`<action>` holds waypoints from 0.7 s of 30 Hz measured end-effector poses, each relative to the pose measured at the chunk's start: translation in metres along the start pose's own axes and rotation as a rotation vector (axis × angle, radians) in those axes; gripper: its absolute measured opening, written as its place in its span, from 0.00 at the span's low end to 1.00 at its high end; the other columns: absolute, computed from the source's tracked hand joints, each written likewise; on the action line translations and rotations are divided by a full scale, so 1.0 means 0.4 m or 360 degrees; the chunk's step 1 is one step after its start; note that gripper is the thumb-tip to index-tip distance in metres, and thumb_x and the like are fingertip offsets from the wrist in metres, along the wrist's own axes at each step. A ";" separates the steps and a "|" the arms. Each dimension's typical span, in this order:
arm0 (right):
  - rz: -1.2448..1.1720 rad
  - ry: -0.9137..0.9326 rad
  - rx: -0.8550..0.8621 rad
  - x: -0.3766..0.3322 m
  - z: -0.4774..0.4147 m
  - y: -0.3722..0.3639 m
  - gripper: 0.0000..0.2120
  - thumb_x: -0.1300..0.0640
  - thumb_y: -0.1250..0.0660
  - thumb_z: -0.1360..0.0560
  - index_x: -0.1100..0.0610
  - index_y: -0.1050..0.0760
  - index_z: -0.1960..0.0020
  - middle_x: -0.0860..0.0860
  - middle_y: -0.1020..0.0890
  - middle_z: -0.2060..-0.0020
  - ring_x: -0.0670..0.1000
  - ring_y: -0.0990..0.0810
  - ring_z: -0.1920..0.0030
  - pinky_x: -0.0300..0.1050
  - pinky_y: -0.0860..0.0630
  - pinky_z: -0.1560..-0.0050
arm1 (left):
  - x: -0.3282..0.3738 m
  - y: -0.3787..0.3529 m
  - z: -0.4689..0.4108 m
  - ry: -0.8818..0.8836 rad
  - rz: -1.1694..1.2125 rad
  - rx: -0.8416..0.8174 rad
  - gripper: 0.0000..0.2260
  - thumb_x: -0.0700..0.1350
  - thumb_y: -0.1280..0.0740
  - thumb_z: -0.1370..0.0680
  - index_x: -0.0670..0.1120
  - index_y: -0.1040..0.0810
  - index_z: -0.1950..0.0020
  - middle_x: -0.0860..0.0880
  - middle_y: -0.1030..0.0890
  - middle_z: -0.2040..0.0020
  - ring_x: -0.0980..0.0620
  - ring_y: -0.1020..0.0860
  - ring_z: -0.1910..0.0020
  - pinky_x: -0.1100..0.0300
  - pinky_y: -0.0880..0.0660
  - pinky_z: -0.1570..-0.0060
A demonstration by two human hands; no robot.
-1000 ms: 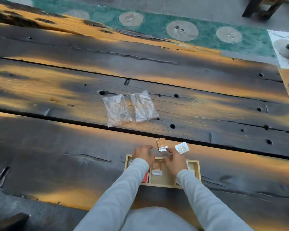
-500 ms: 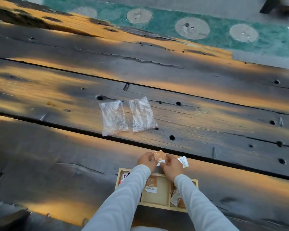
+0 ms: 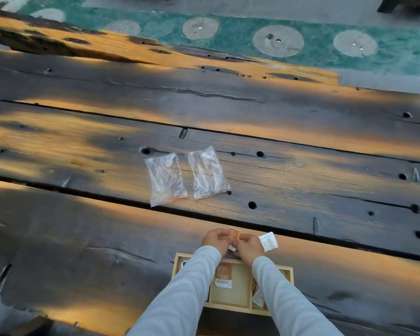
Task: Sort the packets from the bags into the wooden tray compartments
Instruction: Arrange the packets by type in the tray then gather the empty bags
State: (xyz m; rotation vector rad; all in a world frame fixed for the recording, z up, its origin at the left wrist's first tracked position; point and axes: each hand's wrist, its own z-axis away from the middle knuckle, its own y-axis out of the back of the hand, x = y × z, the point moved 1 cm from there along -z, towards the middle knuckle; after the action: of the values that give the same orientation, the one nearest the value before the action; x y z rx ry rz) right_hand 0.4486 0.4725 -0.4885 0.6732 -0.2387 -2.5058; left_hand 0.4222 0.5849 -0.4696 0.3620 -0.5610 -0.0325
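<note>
My left hand (image 3: 215,239) and my right hand (image 3: 249,246) meet just beyond the wooden tray (image 3: 229,304), both pinching a small orange packet (image 3: 234,233). A white packet (image 3: 268,241) lies on the table right of my right hand. The tray's middle compartment holds an orange-and-white packet (image 3: 224,275). Its right compartment holds more packets (image 3: 257,295), partly hidden by my right sleeve. The left compartment shows a red-and-white packet corner (image 3: 184,263) beside my left sleeve. Two clear plastic bags (image 3: 166,178) (image 3: 207,172) lie flat side by side farther out.
The table (image 3: 83,238) is dark, weathered planks with gaps, holes and orange light patches. Beyond its far edge lies a green mat with round discs (image 3: 278,40). Dark furniture legs (image 3: 403,4) stand at the top right.
Both hands have closed together on the orange packet and lifted it off the table. The white packet stays where it was. The camera has tilted, so the tray sits lower in view.
</note>
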 end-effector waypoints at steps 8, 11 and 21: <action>-0.0223 0.0157 0.0147 0.022 0.036 0.010 0.08 0.56 0.24 0.30 0.46 0.20 0.54 0.50 0.13 0.53 0.54 0.15 0.50 0.52 0.20 0.39 | -0.001 0.004 0.033 -0.0173 0.0107 0.0046 0.12 0.40 0.26 0.28 0.50 0.15 0.46 0.50 0.15 0.47 0.51 0.18 0.46 0.54 0.22 0.38; -0.0449 0.0182 0.0111 0.041 0.059 0.017 0.11 0.61 0.24 0.28 0.55 0.19 0.46 0.53 0.14 0.54 0.53 0.14 0.55 0.46 0.16 0.52 | -0.017 0.014 0.049 -0.0236 0.0201 0.0085 0.09 0.38 0.27 0.28 0.51 0.15 0.53 0.49 0.14 0.52 0.50 0.17 0.50 0.51 0.20 0.42; -0.0290 0.0330 0.0064 0.140 0.125 0.032 0.13 0.67 0.27 0.28 0.57 0.20 0.45 0.58 0.12 0.59 0.56 0.12 0.61 0.49 0.14 0.54 | -0.127 0.026 0.129 -0.0256 0.0120 0.0046 0.11 0.34 0.29 0.27 0.51 0.18 0.56 0.47 0.14 0.54 0.46 0.15 0.53 0.49 0.17 0.50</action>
State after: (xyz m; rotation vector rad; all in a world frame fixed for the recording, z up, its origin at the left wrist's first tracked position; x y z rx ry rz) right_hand 0.3878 0.4334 -0.4648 1.0044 -0.1579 -2.5821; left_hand 0.3513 0.5842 -0.4518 0.3681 -0.7347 0.0192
